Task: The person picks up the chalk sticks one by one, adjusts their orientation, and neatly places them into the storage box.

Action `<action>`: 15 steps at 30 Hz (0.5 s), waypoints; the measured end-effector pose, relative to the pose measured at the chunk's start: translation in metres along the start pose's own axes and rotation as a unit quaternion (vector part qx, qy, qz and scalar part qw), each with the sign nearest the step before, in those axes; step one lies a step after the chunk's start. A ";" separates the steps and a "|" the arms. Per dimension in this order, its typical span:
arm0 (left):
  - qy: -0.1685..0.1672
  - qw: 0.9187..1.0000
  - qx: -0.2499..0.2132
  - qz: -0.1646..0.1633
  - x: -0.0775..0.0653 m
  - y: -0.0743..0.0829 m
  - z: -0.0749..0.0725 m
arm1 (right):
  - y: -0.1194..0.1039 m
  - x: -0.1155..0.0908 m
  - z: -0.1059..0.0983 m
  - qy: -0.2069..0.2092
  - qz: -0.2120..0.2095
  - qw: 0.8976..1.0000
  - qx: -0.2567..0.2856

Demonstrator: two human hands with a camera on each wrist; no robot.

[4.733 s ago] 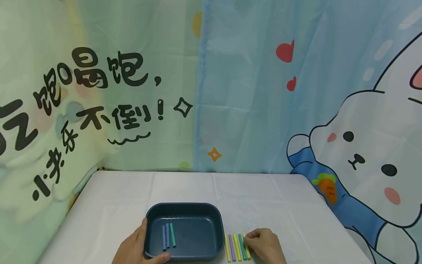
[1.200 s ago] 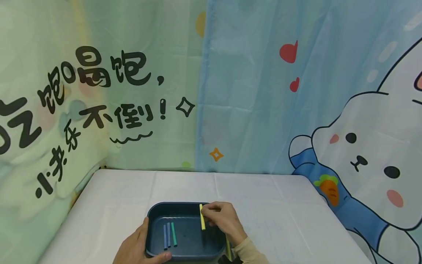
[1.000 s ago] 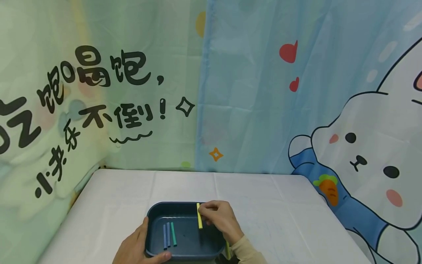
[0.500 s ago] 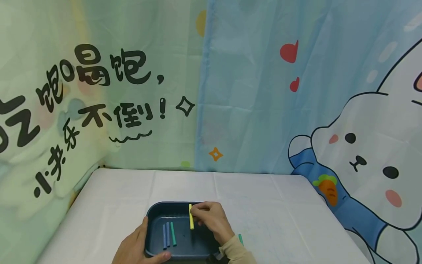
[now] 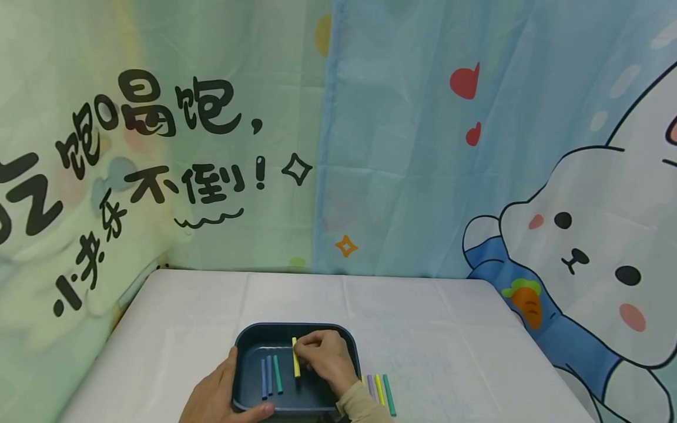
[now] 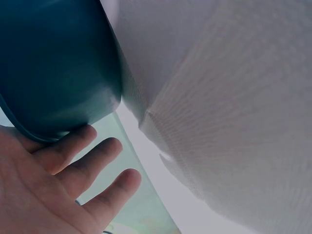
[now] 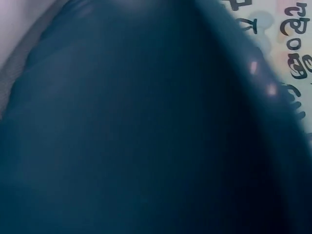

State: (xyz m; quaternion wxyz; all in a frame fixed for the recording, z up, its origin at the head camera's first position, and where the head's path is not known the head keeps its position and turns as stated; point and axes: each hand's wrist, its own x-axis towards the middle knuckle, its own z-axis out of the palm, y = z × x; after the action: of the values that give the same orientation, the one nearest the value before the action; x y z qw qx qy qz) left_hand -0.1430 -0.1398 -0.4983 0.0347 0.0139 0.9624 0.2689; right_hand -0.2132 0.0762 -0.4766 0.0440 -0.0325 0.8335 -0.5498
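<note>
My right hand point(image 5: 327, 358) pinches a yellow stick point(image 5: 295, 358), thin and straight like a piece of chalk, over the inside of the dark blue tray point(image 5: 296, 405). Left of it, two blue sticks point(image 5: 267, 377) and one green stick point(image 5: 277, 375) lie side by side on the tray floor. My left hand point(image 5: 214, 390) grips the tray's near left corner, thumb over the front rim and fingers along the outer wall. In the left wrist view, that hand's fingers point(image 6: 97, 170) spread beside the tray's wall point(image 6: 73, 63). Only the tray's blurred inside point(image 7: 146, 122) fills the right wrist view.
On the white-covered table point(image 5: 449, 346), right of the tray, lie a purple stick point(image 5: 372, 388), a yellow stick point(image 5: 379, 389) and a green stick point(image 5: 389, 395). Another yellow end shows there, partly behind the right sleeve point(image 5: 370, 406). A printed curtain point(image 5: 391, 176) hangs behind the table.
The right hand has taken the rightmost yellow stick from the row on the table and carried it left over the tray, nearing the green stick. The left hand stays at the tray's corner.
</note>
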 end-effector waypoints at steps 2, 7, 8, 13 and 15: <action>0.002 1.000 -0.001 0.001 0.000 0.000 0.000 | 0.002 0.001 0.004 0.004 -0.006 1.000 -0.014; 0.002 1.000 -0.006 -0.002 -0.001 0.000 0.000 | 0.004 0.002 0.011 0.002 -0.015 0.999 -0.037; 0.002 1.000 -0.007 -0.002 -0.001 0.000 0.000 | 0.004 0.003 0.012 0.001 -0.016 0.999 -0.040; 0.006 1.000 -0.006 0.003 0.000 0.000 0.001 | 0.003 0.003 0.018 0.000 -0.020 0.998 -0.059; 0.004 1.000 -0.005 0.003 0.000 -0.001 0.001 | 0.002 0.003 0.021 0.005 -0.021 0.997 -0.076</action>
State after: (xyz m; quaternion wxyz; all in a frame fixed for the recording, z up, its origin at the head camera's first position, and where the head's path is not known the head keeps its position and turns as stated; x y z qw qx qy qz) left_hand -0.1429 -0.1400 -0.4997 0.0297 0.0155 0.9611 0.2742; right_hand -0.2135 0.0576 -0.4870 0.0261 -0.0504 0.8720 -0.4862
